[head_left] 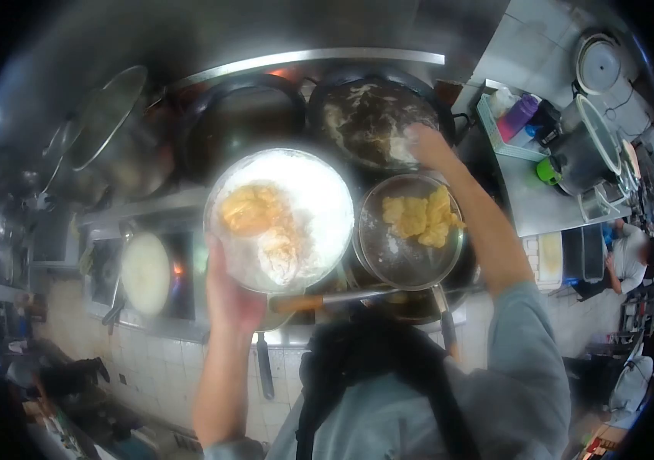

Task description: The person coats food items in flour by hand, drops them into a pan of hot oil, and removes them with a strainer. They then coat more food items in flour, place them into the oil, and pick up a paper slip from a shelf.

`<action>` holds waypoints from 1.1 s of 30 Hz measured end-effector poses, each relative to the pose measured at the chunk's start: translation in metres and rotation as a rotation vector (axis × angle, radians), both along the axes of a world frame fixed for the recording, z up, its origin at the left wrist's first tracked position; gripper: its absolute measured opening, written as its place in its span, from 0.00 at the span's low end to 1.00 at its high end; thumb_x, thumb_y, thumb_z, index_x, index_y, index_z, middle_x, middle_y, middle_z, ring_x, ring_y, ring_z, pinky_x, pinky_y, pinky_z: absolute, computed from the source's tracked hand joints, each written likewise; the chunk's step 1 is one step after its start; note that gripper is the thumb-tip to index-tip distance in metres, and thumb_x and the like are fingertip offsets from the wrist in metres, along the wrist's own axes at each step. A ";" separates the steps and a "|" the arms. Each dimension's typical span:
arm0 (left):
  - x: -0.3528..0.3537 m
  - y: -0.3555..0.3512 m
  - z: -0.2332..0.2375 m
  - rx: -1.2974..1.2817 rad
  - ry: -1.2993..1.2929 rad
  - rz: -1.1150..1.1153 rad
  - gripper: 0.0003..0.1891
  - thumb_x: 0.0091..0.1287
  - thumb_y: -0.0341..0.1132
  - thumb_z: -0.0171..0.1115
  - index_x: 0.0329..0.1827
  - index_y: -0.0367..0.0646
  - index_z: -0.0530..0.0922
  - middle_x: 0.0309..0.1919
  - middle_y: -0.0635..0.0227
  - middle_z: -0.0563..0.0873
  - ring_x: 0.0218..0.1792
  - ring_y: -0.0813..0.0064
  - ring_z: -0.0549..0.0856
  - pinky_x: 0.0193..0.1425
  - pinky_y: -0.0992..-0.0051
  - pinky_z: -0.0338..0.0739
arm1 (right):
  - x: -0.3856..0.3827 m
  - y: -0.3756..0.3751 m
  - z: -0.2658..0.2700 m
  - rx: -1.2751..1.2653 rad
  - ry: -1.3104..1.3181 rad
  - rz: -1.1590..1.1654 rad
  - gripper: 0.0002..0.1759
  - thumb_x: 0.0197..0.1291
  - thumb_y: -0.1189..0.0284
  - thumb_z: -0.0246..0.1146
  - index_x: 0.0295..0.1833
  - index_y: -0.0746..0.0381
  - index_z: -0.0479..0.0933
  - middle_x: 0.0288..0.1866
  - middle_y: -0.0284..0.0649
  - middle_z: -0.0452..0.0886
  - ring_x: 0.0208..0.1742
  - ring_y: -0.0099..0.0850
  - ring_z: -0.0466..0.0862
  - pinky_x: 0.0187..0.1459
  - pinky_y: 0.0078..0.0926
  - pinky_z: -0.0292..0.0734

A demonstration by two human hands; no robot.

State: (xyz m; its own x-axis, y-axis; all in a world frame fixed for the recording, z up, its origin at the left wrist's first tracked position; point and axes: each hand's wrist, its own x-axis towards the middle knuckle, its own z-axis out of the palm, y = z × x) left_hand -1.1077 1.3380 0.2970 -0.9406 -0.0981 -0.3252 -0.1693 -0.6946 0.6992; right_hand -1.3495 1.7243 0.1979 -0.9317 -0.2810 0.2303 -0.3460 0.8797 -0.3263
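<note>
Fingers of the right hand (425, 146) reach to the surface of the dark liquid (358, 115) in the far wok (374, 70), right at a pale lump (401, 150); whether they pinch it or have let go, I cannot tell. The left hand (233, 295) grips the bowl (214, 170) at its near side. In it lie white powder (319, 192) and orange pieces (250, 205), one partly coated. The step looks like placing a coated piece in the liquid by hand; releasing it calls for a low, gentle drop, fingertips clear. Just beside the bowl, a strainer (366, 244) holds yellow pieces (411, 216). Farther left sits another wok (197, 115).
</note>
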 end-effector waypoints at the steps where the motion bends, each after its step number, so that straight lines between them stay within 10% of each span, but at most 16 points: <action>1: 0.004 0.006 0.004 0.027 0.032 -0.049 0.34 0.80 0.58 0.40 0.79 0.43 0.59 0.74 0.59 0.69 0.74 0.59 0.69 0.78 0.55 0.63 | 0.011 0.004 0.014 -0.097 -0.083 -0.101 0.21 0.59 0.65 0.65 0.56 0.63 0.79 0.53 0.53 0.83 0.55 0.49 0.84 0.57 0.40 0.78; 8: 0.035 0.035 0.007 0.166 0.049 -0.074 0.36 0.77 0.61 0.46 0.78 0.45 0.58 0.72 0.57 0.72 0.72 0.59 0.72 0.75 0.55 0.69 | 0.108 -0.020 0.066 -1.083 -0.805 0.292 0.23 0.75 0.60 0.57 0.65 0.64 0.74 0.54 0.42 0.83 0.49 0.29 0.86 0.41 0.27 0.85; 13: 0.071 0.043 0.013 0.103 0.004 -0.044 0.32 0.80 0.58 0.43 0.77 0.46 0.60 0.69 0.59 0.74 0.68 0.62 0.77 0.66 0.60 0.80 | 0.178 -0.057 0.073 -1.124 -1.179 0.611 0.41 0.68 0.49 0.62 0.71 0.73 0.65 0.58 0.48 0.82 0.51 0.36 0.87 0.49 0.33 0.86; 18: 0.118 0.016 0.012 0.060 -0.040 0.003 0.34 0.78 0.62 0.44 0.76 0.47 0.62 0.67 0.61 0.76 0.65 0.67 0.80 0.63 0.61 0.82 | 0.219 -0.086 0.024 -1.313 -1.125 0.292 0.35 0.58 0.67 0.65 0.69 0.73 0.67 0.63 0.51 0.78 0.64 0.42 0.80 0.67 0.43 0.75; 24: 0.158 -0.049 0.005 -0.270 -0.005 -0.089 0.37 0.75 0.64 0.49 0.73 0.41 0.66 0.63 0.57 0.79 0.58 0.67 0.84 0.54 0.66 0.85 | 0.269 -0.123 0.027 -1.326 -1.071 0.157 0.37 0.51 0.70 0.63 0.67 0.74 0.67 0.61 0.50 0.79 0.59 0.42 0.82 0.61 0.38 0.79; 26: 0.172 -0.093 -0.028 -0.632 -0.058 0.118 0.36 0.76 0.62 0.50 0.71 0.37 0.69 0.61 0.54 0.80 0.54 0.67 0.85 0.49 0.67 0.85 | 0.286 -0.131 0.025 -1.288 -0.953 0.051 0.38 0.50 0.67 0.65 0.67 0.74 0.68 0.58 0.48 0.80 0.54 0.41 0.84 0.57 0.36 0.81; 33: 0.258 -0.318 -0.219 -0.413 -0.129 1.083 0.25 0.77 0.48 0.56 0.62 0.33 0.76 0.47 0.54 0.86 0.47 0.65 0.87 0.48 0.69 0.84 | 0.360 -0.189 0.012 -1.525 -0.923 -0.096 0.32 0.55 0.66 0.63 0.67 0.64 0.71 0.64 0.44 0.76 0.66 0.41 0.77 0.68 0.45 0.72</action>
State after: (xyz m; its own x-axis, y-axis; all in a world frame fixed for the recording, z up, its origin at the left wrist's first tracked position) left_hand -0.8501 1.0197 0.0781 -0.2623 -0.9502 -0.1679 0.2865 -0.2429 0.9268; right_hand -0.9890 1.5349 0.2094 -0.8953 -0.2810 -0.3456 0.4312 -0.3527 -0.8304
